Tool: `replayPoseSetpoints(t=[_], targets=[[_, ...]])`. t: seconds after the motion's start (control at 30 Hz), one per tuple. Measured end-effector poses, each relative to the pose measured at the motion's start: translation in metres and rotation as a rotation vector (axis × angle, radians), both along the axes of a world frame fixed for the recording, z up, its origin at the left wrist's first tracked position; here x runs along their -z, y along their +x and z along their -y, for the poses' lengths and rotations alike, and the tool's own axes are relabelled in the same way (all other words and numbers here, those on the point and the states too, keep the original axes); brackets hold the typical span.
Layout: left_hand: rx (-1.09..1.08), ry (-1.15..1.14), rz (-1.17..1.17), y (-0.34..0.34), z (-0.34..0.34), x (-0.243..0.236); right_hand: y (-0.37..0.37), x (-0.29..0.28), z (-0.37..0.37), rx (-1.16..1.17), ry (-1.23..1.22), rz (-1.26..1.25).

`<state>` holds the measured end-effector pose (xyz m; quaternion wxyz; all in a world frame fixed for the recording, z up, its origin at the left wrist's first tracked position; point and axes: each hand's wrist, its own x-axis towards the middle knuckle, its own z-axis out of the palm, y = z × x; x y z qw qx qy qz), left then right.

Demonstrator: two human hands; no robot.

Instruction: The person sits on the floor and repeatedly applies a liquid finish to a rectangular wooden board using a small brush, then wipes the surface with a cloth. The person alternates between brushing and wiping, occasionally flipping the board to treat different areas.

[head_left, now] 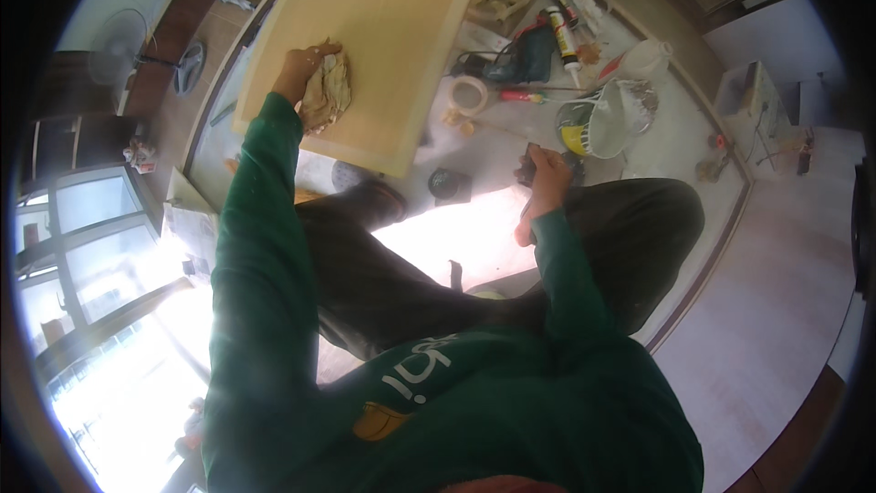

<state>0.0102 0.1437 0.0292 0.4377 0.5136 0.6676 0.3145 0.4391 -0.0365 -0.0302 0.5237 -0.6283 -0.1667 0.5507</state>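
Note:
My left hand (301,75) is closed round a crumpled, stained cloth (327,96). It presses the cloth against the left part of a large pale-yellow board (401,46), which lies in front of me. My right hand (547,179) is beside my right knee, its fingers curled. Something dark shows at those fingers, too unclear to name. Just beyond that hand stands a white bucket (607,123) with smeared walls and a yellow patch.
Right of the board lie a roll of tape (468,96), a sealant cartridge (562,36), a dark teal bag-like thing (527,57) and a white jug (643,59). A small black round container (447,184) is near my feet. A fan (123,44) stands far left.

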Motion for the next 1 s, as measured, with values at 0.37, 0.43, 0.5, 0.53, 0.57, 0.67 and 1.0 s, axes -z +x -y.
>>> replayPoseSetpoints(t=[0.37, 0.43, 0.5, 0.53, 0.57, 0.67, 1.0], targets=[[0.138, 0.11, 0.471, 0.052, 0.057, -0.114, 0.062, -0.07, 0.028, 0.025, 0.151, -0.087], [0.214, 0.242, 0.421, 0.057, 0.091, -0.106, 0.058, -0.074, 0.043, -0.064, 0.064, -0.024], [0.321, 0.423, 0.33, 0.084, 0.132, -0.102, 0.06, -0.056, 0.049, -0.1, 0.094, 0.012], [0.36, 0.516, 0.27, 0.097, 0.161, -0.11, 0.057, -0.051, 0.055, -0.126, 0.139, 0.032], [0.184, 0.245, 0.509, 0.101, 0.177, -0.106, 0.052, -0.046, 0.06, -0.203, 0.111, 0.079], [-0.035, 0.09, 0.67, 0.104, 0.231, -0.076, 0.036, -0.057, 0.071, -0.184, -0.016, 0.027], [0.018, 0.362, 0.134, 0.119, 0.316, -0.032, 0.06, 0.039, 0.048, -0.254, 0.361, 1.189]])
